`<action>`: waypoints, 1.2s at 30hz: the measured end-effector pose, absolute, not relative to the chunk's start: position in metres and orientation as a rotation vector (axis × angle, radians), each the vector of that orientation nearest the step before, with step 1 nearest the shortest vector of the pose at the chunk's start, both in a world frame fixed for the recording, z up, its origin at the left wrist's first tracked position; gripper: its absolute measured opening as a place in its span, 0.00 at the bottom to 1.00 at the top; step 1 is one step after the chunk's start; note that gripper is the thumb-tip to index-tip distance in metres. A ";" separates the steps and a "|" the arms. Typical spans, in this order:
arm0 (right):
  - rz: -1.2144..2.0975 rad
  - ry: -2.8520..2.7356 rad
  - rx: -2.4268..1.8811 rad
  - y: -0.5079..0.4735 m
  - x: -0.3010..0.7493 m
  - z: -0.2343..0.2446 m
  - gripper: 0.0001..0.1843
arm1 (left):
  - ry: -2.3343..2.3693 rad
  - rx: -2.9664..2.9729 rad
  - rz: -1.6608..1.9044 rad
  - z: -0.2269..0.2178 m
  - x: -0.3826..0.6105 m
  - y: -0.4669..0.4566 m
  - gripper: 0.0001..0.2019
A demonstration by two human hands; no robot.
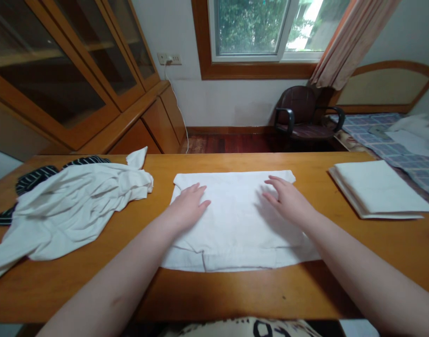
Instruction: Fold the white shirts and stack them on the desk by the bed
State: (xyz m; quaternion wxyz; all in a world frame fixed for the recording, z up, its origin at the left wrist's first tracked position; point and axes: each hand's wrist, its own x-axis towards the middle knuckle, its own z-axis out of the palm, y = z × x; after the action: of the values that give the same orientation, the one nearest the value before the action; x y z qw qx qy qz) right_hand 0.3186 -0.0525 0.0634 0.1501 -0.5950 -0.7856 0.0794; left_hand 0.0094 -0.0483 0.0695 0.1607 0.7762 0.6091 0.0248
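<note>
A white cloth garment (pixel 232 220), partly folded into a wide shape, lies flat on the wooden table in front of me. Its lower edge shows folded layers and a short crease. On its left part rests my left hand (pixel 190 203), fingers stretched out and thumb apart. Over the right part is my right hand (pixel 286 199), its fingers spread and casting a shadow on the cloth; whether it touches is hard to tell. Neither hand grips anything.
Crumpled white clothing (pixel 77 201) lies at the table's left, over black striped fabric (pixel 37 178). A folded white stack (pixel 379 187) sits at the right. Beyond the wooden table (pixel 235 297) stand a glass-door cabinet (pixel 130 98), an armchair (pixel 302 112) and a bed (pixel 400 140).
</note>
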 end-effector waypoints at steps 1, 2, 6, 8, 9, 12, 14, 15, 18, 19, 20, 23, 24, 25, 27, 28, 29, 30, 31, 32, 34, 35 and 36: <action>0.247 -2.342 -1.638 -0.042 0.305 0.059 0.25 | 1.642 2.258 0.051 0.064 0.024 -0.038 0.29; 0.261 -2.410 -1.581 -0.033 0.292 0.052 0.27 | 1.577 2.301 0.042 0.058 0.037 -0.029 0.29; 0.262 -2.532 -1.646 -0.003 0.262 0.021 0.33 | 1.583 2.425 0.053 0.025 0.068 -0.004 0.29; 0.248 -2.553 -1.684 0.005 0.265 0.010 0.35 | 1.639 2.453 0.083 0.011 0.066 0.002 0.30; 0.235 -2.548 -1.708 0.008 0.270 0.006 0.36 | 1.679 2.446 0.090 0.007 0.061 0.004 0.31; 0.195 -2.483 -1.837 0.013 0.294 0.002 0.38 | 1.835 2.361 0.083 0.000 0.038 0.011 0.34; 0.187 -2.431 -1.941 0.016 0.313 0.002 0.38 | 1.929 2.305 0.078 0.000 0.019 0.016 0.34; 0.182 -2.404 -1.991 0.018 0.322 0.003 0.38 | 1.970 2.283 0.077 0.000 0.011 0.018 0.34; 0.162 -2.345 -2.105 0.022 0.343 0.003 0.40 | 2.089 2.208 0.080 0.000 -0.010 0.021 0.36; 0.156 -2.335 -2.129 0.023 0.347 0.003 0.41 | 2.126 2.181 0.082 0.000 -0.014 0.022 0.37; 0.151 -2.325 -2.151 0.024 0.349 0.002 0.42 | 2.159 2.156 0.082 0.000 -0.017 0.022 0.38; 0.138 -2.256 -2.247 0.026 0.350 0.001 0.46 | 2.255 2.081 0.044 0.002 -0.020 0.024 0.42; 0.126 -2.217 -2.293 0.025 0.349 0.002 0.48 | 2.303 2.047 0.018 0.004 -0.019 0.024 0.42; 0.098 -2.170 -2.344 0.024 0.347 0.004 0.49 | 2.359 2.010 -0.011 0.006 -0.018 0.023 0.43; -0.027 -2.114 -2.383 0.015 0.340 0.009 0.49 | 2.435 1.990 -0.046 0.013 -0.011 0.018 0.41; -0.112 -2.123 -2.345 0.007 0.334 0.012 0.48 | 2.424 2.039 -0.040 0.017 -0.006 0.013 0.39; -0.195 -2.163 -2.261 -0.003 0.327 0.015 0.47 | 2.365 2.128 -0.019 0.020 0.002 0.005 0.37; -0.248 -2.245 -2.120 -0.014 0.318 0.017 0.45 | 2.251 2.247 0.013 0.022 0.011 -0.005 0.35; -0.247 -2.331 -1.972 -0.027 0.307 0.018 0.44 | 2.099 2.368 0.048 0.023 0.021 -0.016 0.33; -0.203 -2.398 -1.854 -0.040 0.296 0.018 0.43 | 1.922 2.458 0.060 0.022 0.033 -0.029 0.32; -0.071 -2.548 -1.625 -0.064 0.275 0.015 0.42 | 1.643 2.541 0.028 0.018 0.054 -0.053 0.30; -0.008 -2.616 -1.532 -0.073 0.267 0.012 0.42 | 1.586 2.555 0.018 0.015 0.062 -0.063 0.30; 0.043 -2.660 -1.469 -0.079 0.262 0.009 0.41 | 1.573 2.566 0.022 0.011 0.067 -0.072 0.31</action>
State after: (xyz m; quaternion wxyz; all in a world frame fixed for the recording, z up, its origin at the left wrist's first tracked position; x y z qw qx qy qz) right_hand 0.2619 -0.0793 0.0088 0.0512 -0.4826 -0.8742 0.0143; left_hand 0.0672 -0.0719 0.0111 0.0656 0.8507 0.5215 0.0072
